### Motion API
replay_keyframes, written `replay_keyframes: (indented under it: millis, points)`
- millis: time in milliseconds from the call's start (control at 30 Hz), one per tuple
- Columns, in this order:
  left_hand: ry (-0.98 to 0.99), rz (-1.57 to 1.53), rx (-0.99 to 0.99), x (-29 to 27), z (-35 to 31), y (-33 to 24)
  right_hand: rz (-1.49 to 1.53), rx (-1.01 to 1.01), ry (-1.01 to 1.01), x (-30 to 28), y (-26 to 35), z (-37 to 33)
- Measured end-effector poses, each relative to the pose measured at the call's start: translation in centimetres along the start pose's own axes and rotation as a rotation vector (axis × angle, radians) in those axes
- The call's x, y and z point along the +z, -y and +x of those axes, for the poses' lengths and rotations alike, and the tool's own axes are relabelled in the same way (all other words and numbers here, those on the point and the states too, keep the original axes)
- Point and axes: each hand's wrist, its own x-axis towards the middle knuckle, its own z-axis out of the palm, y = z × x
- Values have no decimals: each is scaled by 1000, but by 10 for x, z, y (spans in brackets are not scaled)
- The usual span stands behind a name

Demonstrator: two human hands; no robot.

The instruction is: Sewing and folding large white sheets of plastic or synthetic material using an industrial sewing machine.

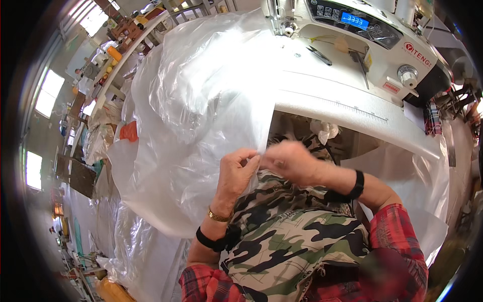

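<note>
A large, creased sheet of clear plastic (191, 116) spills from the sewing machine's table down to my lap. My left hand (234, 176) pinches the sheet's right edge between thumb and fingertips. Right beside it, my right hand (292, 163) is curled closed at the same edge, slightly blurred; what its fingertips hold, if anything, is hidden. Beyond both hands stands a white sewing machine (387, 55) with a lit blue display. The sheet's far end lies in bright glare beside the needle area (288, 27).
Dark tweezers (319, 55) lie on the machine bed. The white table edge (352, 113), marked with a ruler scale, runs ahead of my right arm. More plastic (412, 176) hangs at the right. A cluttered shelf (126, 55) stands at the far left.
</note>
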Motion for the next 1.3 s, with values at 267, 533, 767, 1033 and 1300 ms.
replay_keyframes:
  millis: [267, 533, 767, 1033, 1300]
  points:
    - [-132, 245, 20, 17, -21, -16, -635, 47, -299, -82, -104, 78]
    - [-79, 358, 338, 34, -20, -1, -609, 211, -140, -99, -140, 110]
    - [-9, 420, 319, 37, -2, 1, -623, 182, -188, -99, -136, 106]
    - [-25, 384, 324, 34, 22, 6, -647, 269, -60, -98, -130, 106]
    - [-76, 437, 359, 20, 76, -12, -575, 288, -20, -94, -126, 105]
